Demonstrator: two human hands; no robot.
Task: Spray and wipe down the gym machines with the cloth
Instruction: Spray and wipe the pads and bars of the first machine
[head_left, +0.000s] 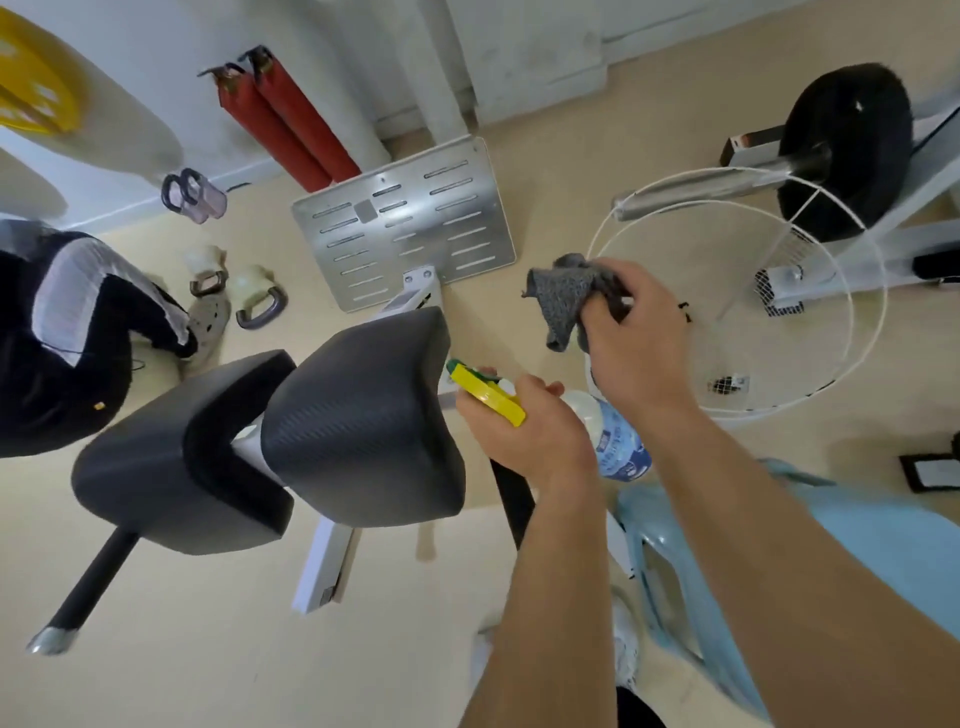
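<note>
Spray bottle (618, 441): gripped at its yellow trigger head by the left hand (530, 431), long axis running right to left, nozzle facing the black seat pad (363, 415) just beside it; grey cloth (566, 296) bunched in the right hand (634, 338), farther off.

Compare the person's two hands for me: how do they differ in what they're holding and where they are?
The left hand grips a spray bottle with a yellow trigger head, while the right hand holds a crumpled grey cloth. The left hand sits close to the black pad, nozzle pointing at it, while the right hand is higher in the view and farther from the pad. Both hands are bare, with fingers curled round what they hold.
</note>
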